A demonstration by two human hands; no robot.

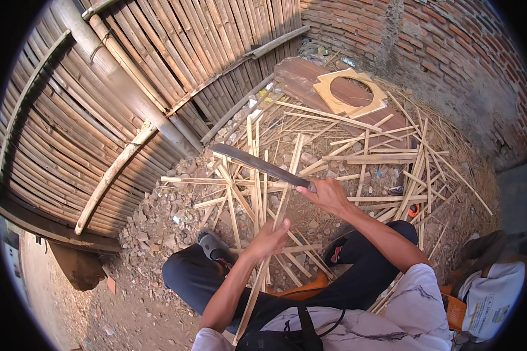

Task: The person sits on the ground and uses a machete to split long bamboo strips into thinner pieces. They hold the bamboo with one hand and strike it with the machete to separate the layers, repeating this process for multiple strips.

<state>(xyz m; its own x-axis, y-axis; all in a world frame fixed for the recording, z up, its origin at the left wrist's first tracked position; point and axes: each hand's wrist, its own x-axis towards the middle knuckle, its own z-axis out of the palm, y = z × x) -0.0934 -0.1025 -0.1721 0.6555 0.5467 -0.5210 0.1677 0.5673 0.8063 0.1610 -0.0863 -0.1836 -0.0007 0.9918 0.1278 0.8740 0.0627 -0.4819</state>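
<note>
My right hand [329, 196] is closed round the handle of a machete [255, 162], whose long dark blade points to the left and slightly away from me. My left hand [268, 240] grips a pale split bamboo strip [283, 205] partway along its length. That strip slants from beside my body up to the far side, between my bent legs. The blade crosses the strip near its upper end; I cannot tell whether it cuts in or only rests against it. Below and around the hands, several loose bamboo strips [256, 193] lie crossed on the ground.
More bamboo strips [386, 158] lie to the right. Beyond them is a brown board [301, 85] with a yellowish panel [327, 89] cut by a round hole. A bamboo fence [152, 52] bounds the left, a brick wall [451, 44] the far right. Rubble [158, 234] covers the ground.
</note>
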